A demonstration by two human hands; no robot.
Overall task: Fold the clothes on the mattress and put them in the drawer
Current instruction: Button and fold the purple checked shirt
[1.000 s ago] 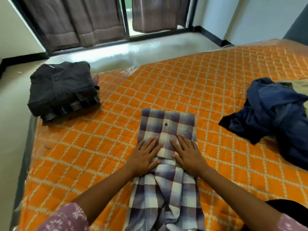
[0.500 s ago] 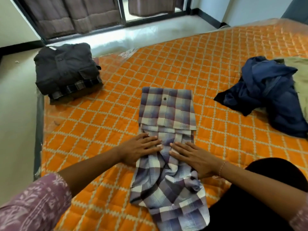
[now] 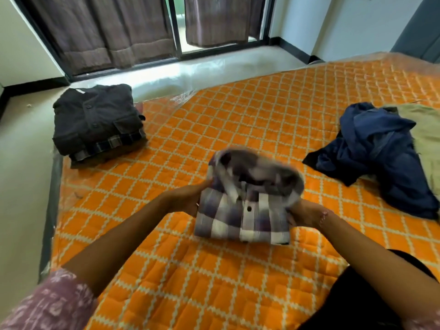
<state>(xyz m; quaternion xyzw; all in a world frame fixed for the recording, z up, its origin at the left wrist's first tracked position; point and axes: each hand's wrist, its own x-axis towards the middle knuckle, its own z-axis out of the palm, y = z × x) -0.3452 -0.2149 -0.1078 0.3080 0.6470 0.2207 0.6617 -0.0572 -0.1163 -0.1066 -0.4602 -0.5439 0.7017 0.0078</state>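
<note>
Hands work the fold together: the left hand [image 3: 188, 198] grips the left edge of the plaid shirt [image 3: 245, 210] and the right hand [image 3: 302, 214] grips the right edge, both with fingers tucked under the cloth. The shirt sits mid-mattress [image 3: 238, 115], its collar end blurred and raised (apparently mid-flip). To do this well, I would keep both edges level so the bundle lands square, then press it flat. 1 folded stack [image 3: 95, 122] waits at the far left corner; a blue garment [image 3: 376, 148] and an olive one [image 3: 426, 134] lie unfolded on the right. No drawer is visible.
</note>
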